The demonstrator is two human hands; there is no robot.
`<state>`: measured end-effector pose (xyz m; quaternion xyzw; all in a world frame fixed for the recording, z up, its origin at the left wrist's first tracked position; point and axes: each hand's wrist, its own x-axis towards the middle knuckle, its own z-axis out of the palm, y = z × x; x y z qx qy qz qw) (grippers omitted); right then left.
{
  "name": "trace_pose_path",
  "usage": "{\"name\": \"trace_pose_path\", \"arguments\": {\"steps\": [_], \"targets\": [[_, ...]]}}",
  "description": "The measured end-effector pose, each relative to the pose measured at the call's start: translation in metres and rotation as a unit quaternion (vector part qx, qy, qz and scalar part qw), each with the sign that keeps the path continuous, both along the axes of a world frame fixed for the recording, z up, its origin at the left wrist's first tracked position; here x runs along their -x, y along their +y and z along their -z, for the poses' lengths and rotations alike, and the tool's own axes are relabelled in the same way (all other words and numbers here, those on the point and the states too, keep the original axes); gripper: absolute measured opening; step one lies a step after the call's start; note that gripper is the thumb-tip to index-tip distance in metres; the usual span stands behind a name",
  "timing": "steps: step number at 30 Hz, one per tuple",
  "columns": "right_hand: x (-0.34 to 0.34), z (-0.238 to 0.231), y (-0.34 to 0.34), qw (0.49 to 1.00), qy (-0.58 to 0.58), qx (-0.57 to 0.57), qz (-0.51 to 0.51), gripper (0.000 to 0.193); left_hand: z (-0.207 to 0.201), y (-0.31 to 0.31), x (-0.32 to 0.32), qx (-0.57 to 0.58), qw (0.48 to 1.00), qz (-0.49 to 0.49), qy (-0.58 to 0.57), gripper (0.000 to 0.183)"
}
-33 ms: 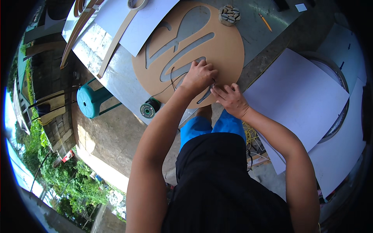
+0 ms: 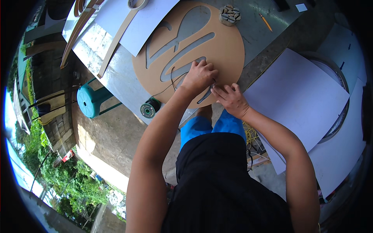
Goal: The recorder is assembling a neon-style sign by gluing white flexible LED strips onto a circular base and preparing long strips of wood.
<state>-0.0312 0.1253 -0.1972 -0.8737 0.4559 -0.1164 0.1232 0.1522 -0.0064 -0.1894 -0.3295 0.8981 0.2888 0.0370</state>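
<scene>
A round tan board [image 2: 229,50] with large curved cutouts lies on the grey metal table. Over its near edge, my left hand [image 2: 200,77] is closed, fingertips pressed down beside a narrow cutout. My right hand [image 2: 232,101] is just to the right, its thumb and forefinger pinched close to the left fingertips. Whatever they grip is too small and covered to name. A thin dark cord [image 2: 172,79] loops over the board and passes behind my left hand. It leads from a dark spool [image 2: 150,108] at the table's near edge, left of my forearm.
Small pale pieces fill a clear container [image 2: 229,15] on the board's far edge. A pencil [image 2: 266,22] lies beyond. White sheets [image 2: 143,27], a tape roll [image 2: 137,3] and curved tan strips [image 2: 116,42] cover the left. Right stand more white sheets [image 2: 297,97]; left, a teal stool [image 2: 88,101].
</scene>
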Motion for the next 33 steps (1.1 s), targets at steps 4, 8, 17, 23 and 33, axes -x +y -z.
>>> {"name": "trace_pose_path", "arguments": {"steps": [4,8,17,23,33], "targets": [[0.0,0.003,-0.004,1.0,0.001,0.006,0.0,0.043,0.002,-0.002,0.002,0.012,1.0,0.004,-0.013,0.022],[0.0,0.002,-0.007,1.0,-0.001,0.016,0.0,0.043,0.0,-0.007,0.006,0.006,1.0,0.006,-0.026,0.023],[-0.003,-0.003,-0.009,1.0,-0.003,0.001,0.01,0.042,-0.003,-0.004,0.012,-0.056,0.988,-0.131,-0.056,0.026],[-0.003,-0.002,-0.008,1.0,-0.005,-0.006,0.011,0.043,0.008,0.0,0.009,-0.079,0.976,-0.204,0.007,0.017],[-0.004,-0.006,-0.009,0.998,-0.027,-0.05,0.026,0.05,0.008,-0.001,0.009,-0.059,0.984,-0.163,-0.038,0.015]]}}
